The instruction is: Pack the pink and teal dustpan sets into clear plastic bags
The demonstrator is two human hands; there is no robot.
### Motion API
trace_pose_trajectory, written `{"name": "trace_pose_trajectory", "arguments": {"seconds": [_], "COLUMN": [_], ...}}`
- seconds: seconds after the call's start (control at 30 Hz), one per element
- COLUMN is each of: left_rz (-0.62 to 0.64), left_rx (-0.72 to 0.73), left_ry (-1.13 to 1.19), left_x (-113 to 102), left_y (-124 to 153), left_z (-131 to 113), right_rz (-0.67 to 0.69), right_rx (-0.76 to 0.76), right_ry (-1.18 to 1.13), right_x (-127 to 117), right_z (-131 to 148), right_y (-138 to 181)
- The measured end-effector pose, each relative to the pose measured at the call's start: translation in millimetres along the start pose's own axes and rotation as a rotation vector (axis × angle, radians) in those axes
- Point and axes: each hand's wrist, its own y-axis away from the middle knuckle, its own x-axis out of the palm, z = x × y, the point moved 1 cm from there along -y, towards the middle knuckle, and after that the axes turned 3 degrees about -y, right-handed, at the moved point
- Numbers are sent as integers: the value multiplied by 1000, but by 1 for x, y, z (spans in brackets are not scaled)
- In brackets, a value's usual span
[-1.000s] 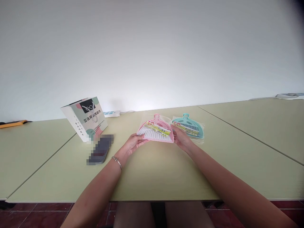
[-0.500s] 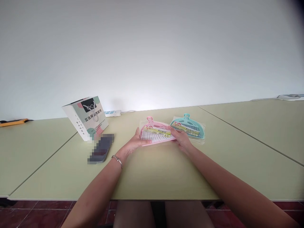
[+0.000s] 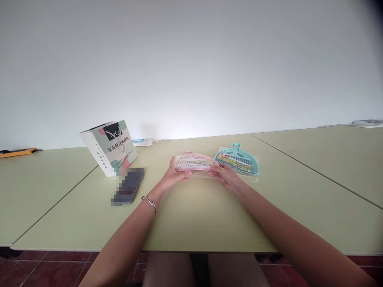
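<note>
A pink dustpan and brush set (image 3: 196, 162), in a clear plastic wrapper, is held between my two hands, its near edge raised and its face tilted away. My left hand (image 3: 175, 174) grips the left edge, thumb along the front side. At the right lower corner, the fingers of my right hand (image 3: 226, 175) are closed on the set and its wrapper. A teal dustpan and brush set (image 3: 236, 158), also in clear wrapping with a printed label, lies flat on the table just beyond my right hand.
The light green table (image 3: 191, 215) meets a white wall. To the left stands a printed paper bag (image 3: 115, 147) with a rope handle, and a blurred-out dark phone (image 3: 130, 187) lies before it. A yellow-orange object (image 3: 18, 153) is at the far left; a white packet (image 3: 143, 142) lies behind the bag.
The pink set has tipped, so its handle end now looks foreshortened and its face shows less. My right fingers have shifted slightly left along its near edge. The teal set stays put.
</note>
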Motion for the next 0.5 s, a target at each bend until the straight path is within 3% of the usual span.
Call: {"name": "trace_pose_trajectory", "arguments": {"seconds": [0.1, 0.17, 0.27, 0.37, 0.4, 0.5], "left_rz": [126, 38, -131, -195, -197, -171], "left_rx": [85, 127, 146, 139, 137, 91], "left_ry": [-147, -231, -272, -278, -275, -235], "left_x": [1, -2, -9, -11, -10, -4], "left_y": [0, -3, -11, -18, -19, -21], "left_z": [3, 7, 12, 18, 20, 26], "right_rz": [-51, -14, 230, 419, 398, 170], "right_rx": [-19, -42, -63, -83, -102, -160], "right_ry": [16, 103, 328, 503, 528, 447], "right_x": [-1, -2, -4, -8, -9, -11], "right_z": [2, 5, 9, 8, 6, -1], "right_y": [0, 4, 11, 11, 8, -4]}}
